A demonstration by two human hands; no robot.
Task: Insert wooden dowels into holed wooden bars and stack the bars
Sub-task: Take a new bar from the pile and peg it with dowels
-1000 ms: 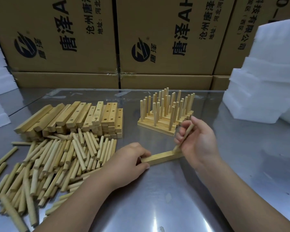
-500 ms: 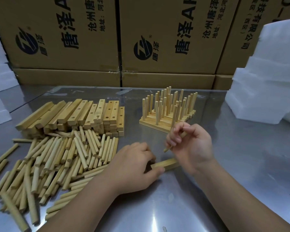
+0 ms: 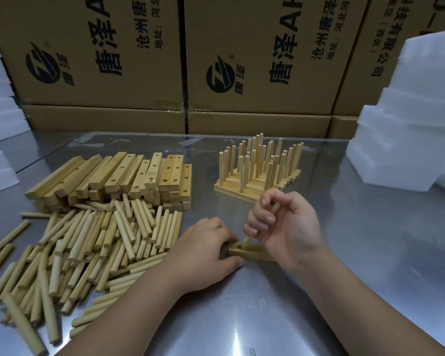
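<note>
A holed wooden bar (image 3: 252,252) lies flat on the steel table (image 3: 370,253) in front of me. My left hand (image 3: 203,255) pinches its left end and holds it down. My right hand (image 3: 285,227) grips a wooden dowel (image 3: 247,239) slanted downward, its lower tip right at a hole near the bar's left end. Most of the dowel is hidden in my fingers. Behind stands a stack of bars with upright dowels (image 3: 260,168).
A pile of loose dowels (image 3: 88,247) spreads over the left of the table, with a stack of holed bars (image 3: 123,176) behind it. White foam blocks (image 3: 409,129) sit at the right and far left. Cardboard boxes (image 3: 254,60) wall off the back.
My right hand has brought the dowel down and left, from the bar's right end to a hole near its left end. My left hand has kept hold of the bar.
</note>
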